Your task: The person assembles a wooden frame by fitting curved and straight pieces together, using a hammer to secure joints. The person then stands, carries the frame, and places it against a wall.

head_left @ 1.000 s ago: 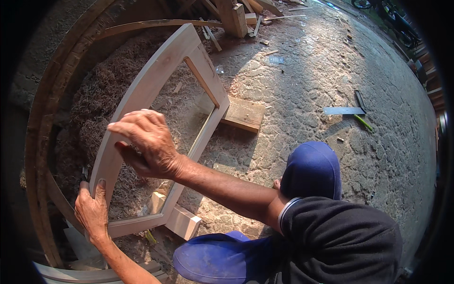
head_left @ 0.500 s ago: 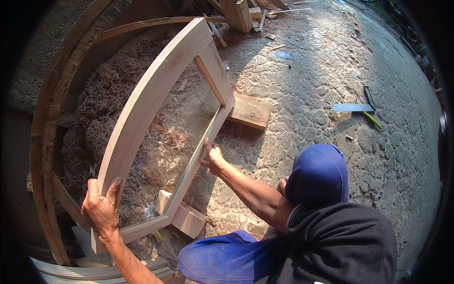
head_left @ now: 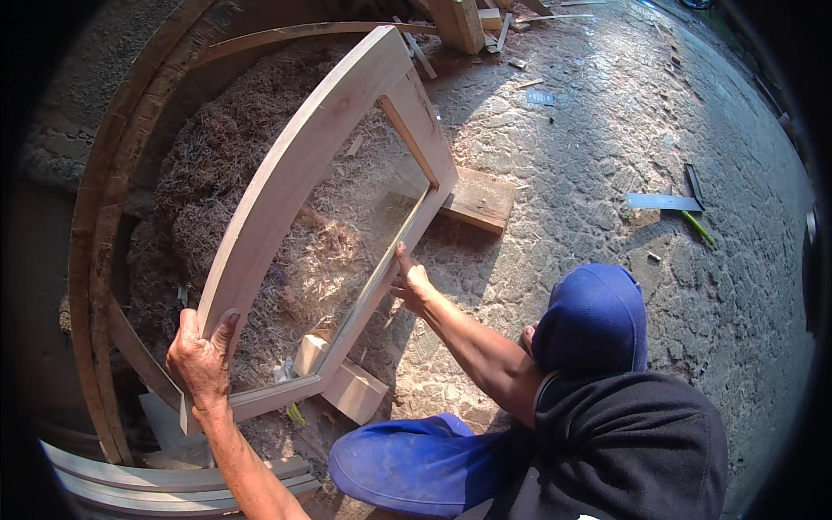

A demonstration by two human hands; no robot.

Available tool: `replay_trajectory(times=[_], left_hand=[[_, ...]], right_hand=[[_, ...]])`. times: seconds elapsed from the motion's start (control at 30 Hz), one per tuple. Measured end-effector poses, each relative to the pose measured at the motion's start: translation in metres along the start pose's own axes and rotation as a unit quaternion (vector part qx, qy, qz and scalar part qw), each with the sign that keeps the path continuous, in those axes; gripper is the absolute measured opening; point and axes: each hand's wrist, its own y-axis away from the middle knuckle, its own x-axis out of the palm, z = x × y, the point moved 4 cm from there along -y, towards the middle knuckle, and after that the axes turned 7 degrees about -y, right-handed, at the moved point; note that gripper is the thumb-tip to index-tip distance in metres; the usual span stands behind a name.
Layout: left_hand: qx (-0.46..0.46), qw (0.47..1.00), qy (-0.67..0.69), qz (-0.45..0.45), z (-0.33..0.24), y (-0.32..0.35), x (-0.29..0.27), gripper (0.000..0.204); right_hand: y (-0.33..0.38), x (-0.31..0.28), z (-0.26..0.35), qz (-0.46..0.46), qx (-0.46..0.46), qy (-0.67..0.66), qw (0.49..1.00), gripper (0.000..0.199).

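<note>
A pale wooden frame (head_left: 290, 143) with one long curved side is held tilted before me. What looks like a clear glass pane (head_left: 381, 204) fills its opening, and wood shavings show through it. My left hand (head_left: 201, 357) is closed round the curved side near its lower left end, thumb on the inner face. My right hand (head_left: 412, 282) grips the straight right-hand rail, with its thumb on top and the other fingers partly hidden beneath. One wooden block (head_left: 481, 201) sits under the frame's right side and another block (head_left: 357, 390) at its lower corner.
A large curved timber (head_left: 97, 225) stands at the left, around a heap of shavings (head_left: 212, 147). Curved pale strips (head_left: 165, 487) lie at lower left. A try square (head_left: 663, 201) rests on the rough ground at right. Wood offcuts (head_left: 458, 26) lie at the back.
The whole view has shifted, with most things now a little farther right and higher. The frame's lower left end, with my left hand on it, seems slightly raised. Both grips stay the same.
</note>
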Motion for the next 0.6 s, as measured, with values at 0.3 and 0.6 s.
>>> replay_trajectory(times=[0.3, 0.6], left_hand=[[-0.153, 0.956, 0.215, -0.129, 0.056, 0.074, -0.048, 0.065], [-0.201, 0.925, 0.272, -0.175, 0.081, 0.115, -0.018, 0.072]], right_hand=[[0.047, 0.074, 0.104, 0.167, -0.282, -0.107, 0.939, 0.071], [0.074, 0.096, 0.15, 0.155, -0.329, -0.056, 0.93, 0.056]])
